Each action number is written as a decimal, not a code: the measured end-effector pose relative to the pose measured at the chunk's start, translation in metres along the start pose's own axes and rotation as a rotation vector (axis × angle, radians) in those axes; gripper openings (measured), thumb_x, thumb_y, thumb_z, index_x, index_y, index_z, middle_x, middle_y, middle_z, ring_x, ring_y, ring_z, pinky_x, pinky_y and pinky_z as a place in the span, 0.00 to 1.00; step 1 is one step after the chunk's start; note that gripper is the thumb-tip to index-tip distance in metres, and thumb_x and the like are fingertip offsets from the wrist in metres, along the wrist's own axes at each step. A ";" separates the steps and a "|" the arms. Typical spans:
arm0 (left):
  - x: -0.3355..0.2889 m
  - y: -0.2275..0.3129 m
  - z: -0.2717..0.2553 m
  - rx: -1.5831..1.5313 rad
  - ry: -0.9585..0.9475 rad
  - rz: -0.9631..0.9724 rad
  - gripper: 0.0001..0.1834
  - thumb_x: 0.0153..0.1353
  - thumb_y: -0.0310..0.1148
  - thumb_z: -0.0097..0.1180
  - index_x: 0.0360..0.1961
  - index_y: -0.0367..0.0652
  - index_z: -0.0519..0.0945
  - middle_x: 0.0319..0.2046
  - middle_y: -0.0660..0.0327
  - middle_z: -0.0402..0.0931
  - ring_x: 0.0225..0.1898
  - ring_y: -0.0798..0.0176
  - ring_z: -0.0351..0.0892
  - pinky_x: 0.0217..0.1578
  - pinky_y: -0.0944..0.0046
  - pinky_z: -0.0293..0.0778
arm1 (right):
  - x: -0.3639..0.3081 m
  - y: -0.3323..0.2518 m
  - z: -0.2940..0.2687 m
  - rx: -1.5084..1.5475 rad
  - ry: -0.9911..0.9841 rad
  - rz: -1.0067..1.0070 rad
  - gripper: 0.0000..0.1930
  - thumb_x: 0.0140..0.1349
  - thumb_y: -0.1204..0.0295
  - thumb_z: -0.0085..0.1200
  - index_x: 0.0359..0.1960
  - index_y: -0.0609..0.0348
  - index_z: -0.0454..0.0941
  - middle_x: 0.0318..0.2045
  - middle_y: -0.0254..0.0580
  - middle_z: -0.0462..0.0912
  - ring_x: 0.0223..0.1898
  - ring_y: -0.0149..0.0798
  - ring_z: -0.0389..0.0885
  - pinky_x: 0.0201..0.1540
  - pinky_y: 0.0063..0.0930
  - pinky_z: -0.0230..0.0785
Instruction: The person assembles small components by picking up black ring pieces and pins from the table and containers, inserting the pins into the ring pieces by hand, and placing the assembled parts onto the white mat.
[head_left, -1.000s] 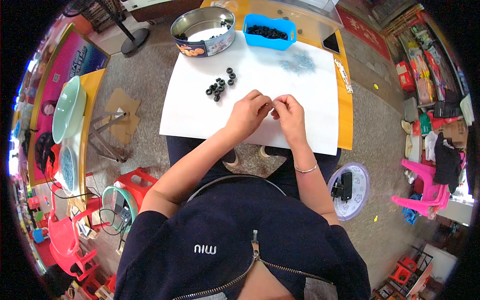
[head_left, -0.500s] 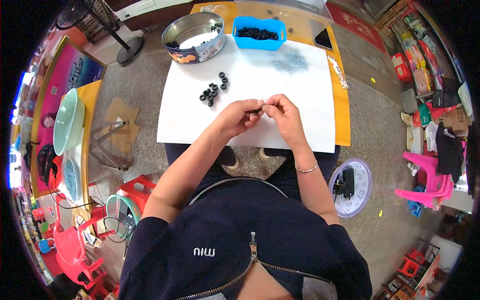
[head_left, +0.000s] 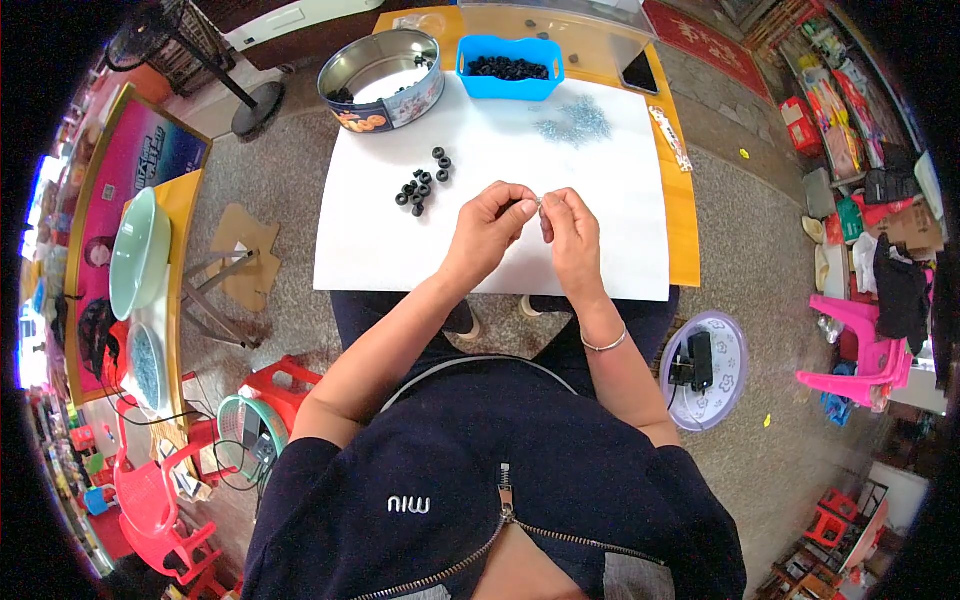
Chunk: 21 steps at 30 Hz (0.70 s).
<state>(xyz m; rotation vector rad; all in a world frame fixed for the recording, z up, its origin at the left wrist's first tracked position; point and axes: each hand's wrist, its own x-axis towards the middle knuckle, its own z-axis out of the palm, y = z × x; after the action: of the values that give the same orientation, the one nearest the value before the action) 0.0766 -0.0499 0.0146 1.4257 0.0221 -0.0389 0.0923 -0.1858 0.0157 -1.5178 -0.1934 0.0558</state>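
Over the white sheet [head_left: 380,255] on the table, my left hand [head_left: 487,228] and my right hand [head_left: 571,235] meet fingertip to fingertip. Both are closed in a pinch. A tiny shiny bit shows between them, too small to name; anything dark inside my left fingers is mostly hidden. To the left of my hands lies a loose cluster of small black ring-shaped pieces [head_left: 425,178]. Beyond my right hand, small thin silvery-blue pieces [head_left: 575,122] are spread in a patch. A blue plastic basket [head_left: 511,88] full of small black pieces stands at the far side.
A round metal tin [head_left: 410,105] with a few black pieces stands far left on the sheet. On the table's far right are a phone [head_left: 640,74] and a patterned strip [head_left: 670,139]. A lilac basin [head_left: 722,395] holding a black device sits low at right.
My left hand has turned, its fingers now pointing up toward the right fingertips. The dark piece seen at my left fingers earlier is now mostly hidden. My right hand has shifted slightly right.
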 end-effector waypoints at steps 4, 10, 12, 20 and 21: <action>-0.001 0.001 0.002 0.466 0.109 0.458 0.08 0.61 0.31 0.54 0.34 0.35 0.76 0.29 0.64 0.72 0.22 0.73 0.67 0.25 0.71 0.67 | -0.002 -0.005 0.005 0.342 -0.014 0.214 0.15 0.67 0.64 0.44 0.23 0.57 0.68 0.18 0.27 0.65 0.19 0.22 0.59 0.22 0.18 0.55; -0.001 0.007 0.003 -0.079 -0.012 -0.162 0.08 0.65 0.33 0.48 0.32 0.39 0.75 0.25 0.65 0.69 0.20 0.72 0.65 0.20 0.73 0.60 | 0.000 -0.002 0.007 0.207 0.043 0.172 0.12 0.68 0.66 0.44 0.26 0.56 0.68 0.20 0.28 0.67 0.23 0.23 0.64 0.26 0.17 0.59; 0.003 0.010 -0.001 -0.244 -0.065 -0.242 0.09 0.65 0.34 0.47 0.31 0.41 0.74 0.23 0.66 0.68 0.20 0.73 0.64 0.19 0.73 0.58 | 0.000 0.002 0.006 -0.038 0.055 -0.011 0.11 0.66 0.66 0.47 0.30 0.61 0.70 0.20 0.32 0.70 0.22 0.24 0.65 0.25 0.19 0.61; 0.007 0.027 -0.007 -0.513 -0.187 -0.507 0.12 0.63 0.35 0.47 0.24 0.42 0.69 0.20 0.66 0.65 0.17 0.74 0.59 0.16 0.74 0.51 | -0.006 -0.006 0.003 -0.051 0.006 -0.204 0.04 0.63 0.75 0.51 0.34 0.63 0.70 0.27 0.35 0.76 0.31 0.27 0.74 0.36 0.21 0.68; 0.006 0.030 -0.005 -0.513 -0.190 -0.508 0.12 0.63 0.35 0.47 0.24 0.42 0.69 0.20 0.66 0.65 0.17 0.74 0.59 0.16 0.74 0.51 | -0.006 -0.008 0.001 0.026 -0.024 -0.168 0.04 0.62 0.76 0.52 0.33 0.63 0.70 0.27 0.36 0.76 0.32 0.27 0.75 0.38 0.21 0.69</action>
<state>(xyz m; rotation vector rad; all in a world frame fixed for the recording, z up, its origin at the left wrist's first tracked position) 0.0841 -0.0406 0.0433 0.8701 0.2221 -0.5504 0.0853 -0.1867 0.0232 -1.4704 -0.3376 -0.0565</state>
